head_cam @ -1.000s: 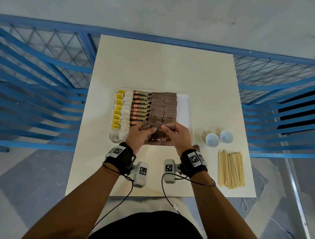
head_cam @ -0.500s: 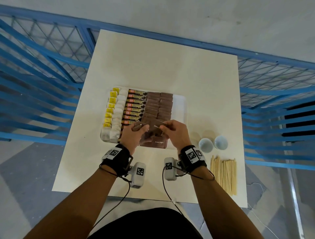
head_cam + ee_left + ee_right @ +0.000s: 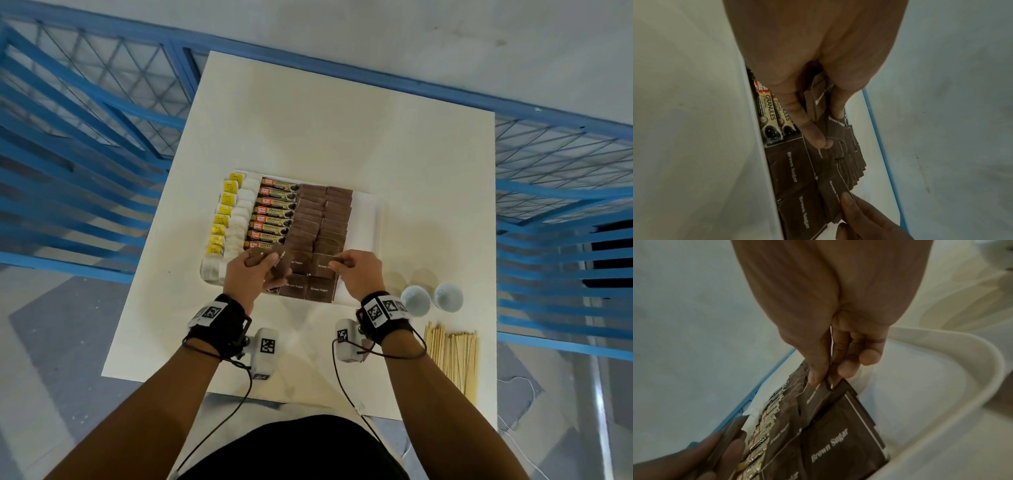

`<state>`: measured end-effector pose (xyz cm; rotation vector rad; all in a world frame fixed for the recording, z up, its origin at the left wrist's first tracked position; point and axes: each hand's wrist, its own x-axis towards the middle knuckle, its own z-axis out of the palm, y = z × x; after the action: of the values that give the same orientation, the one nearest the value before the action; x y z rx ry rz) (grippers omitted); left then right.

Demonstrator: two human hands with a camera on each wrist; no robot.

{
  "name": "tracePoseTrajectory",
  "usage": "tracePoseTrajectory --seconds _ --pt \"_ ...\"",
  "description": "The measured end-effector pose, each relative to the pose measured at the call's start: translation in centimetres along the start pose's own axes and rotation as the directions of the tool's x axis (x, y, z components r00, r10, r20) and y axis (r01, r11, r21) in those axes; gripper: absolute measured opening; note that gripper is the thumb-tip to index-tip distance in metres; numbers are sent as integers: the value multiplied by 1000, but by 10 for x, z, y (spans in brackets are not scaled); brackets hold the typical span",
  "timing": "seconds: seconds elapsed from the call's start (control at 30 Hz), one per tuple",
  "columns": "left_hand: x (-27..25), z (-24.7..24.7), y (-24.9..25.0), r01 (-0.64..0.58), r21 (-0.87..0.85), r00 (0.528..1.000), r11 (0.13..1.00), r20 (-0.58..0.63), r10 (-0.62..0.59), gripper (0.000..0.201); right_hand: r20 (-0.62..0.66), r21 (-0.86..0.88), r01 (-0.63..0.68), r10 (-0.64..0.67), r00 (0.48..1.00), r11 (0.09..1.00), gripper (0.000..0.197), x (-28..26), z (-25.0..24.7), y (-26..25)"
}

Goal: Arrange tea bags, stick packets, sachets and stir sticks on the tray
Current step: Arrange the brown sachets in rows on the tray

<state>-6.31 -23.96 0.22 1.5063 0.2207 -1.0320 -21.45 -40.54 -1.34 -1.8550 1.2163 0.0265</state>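
A white tray holds a column of yellow-tagged tea bags, a column of granules stick packets and two columns of brown sugar sachets. My left hand grips a small stack of brown sugar sachets over the tray's near left part. My right hand pinches one brown sugar sachet by its edge above the right sachet column. Wooden stir sticks lie on the table, right of my right wrist.
Two small white cups stand on the table right of the tray. The tray's right strip is bare white. A blue metal railing surrounds the white table on the left, far and right sides.
My hands have moved apart: the right hand has drawn one sachet rightward away from the stack in the left hand. The camera view has shifted.
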Motion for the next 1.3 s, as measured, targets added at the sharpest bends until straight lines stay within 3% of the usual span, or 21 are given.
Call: tracePoseTrajectory --seconds 0.23,0.5,0.67,0.93,1.13,1.3 --pt "2 3 -3 13 9 999 1000 34 -13 16 -20 -76 27 -28 999 997 13 1 1 -3" --pt "4 2 0 21 3 999 1000 46 -21 20 -87 38 -41 44 995 998 24 -2 6 -1" --pt "2 2 1 17 13 996 1000 85 -18 20 -184 4 45 -44 982 999 17 -5 4 -10" --pt "-8 9 10 -21 116 986 993 166 1 25 112 59 218 -224 968 974 20 1 13 -50" --pt "-6 5 10 -68 185 992 980 117 46 11 9 163 167 -171 985 972 16 0 12 -48" --pt "-1 2 9 -65 166 996 984 68 54 12 -30 178 138 -134 990 974 14 -1 12 -46"
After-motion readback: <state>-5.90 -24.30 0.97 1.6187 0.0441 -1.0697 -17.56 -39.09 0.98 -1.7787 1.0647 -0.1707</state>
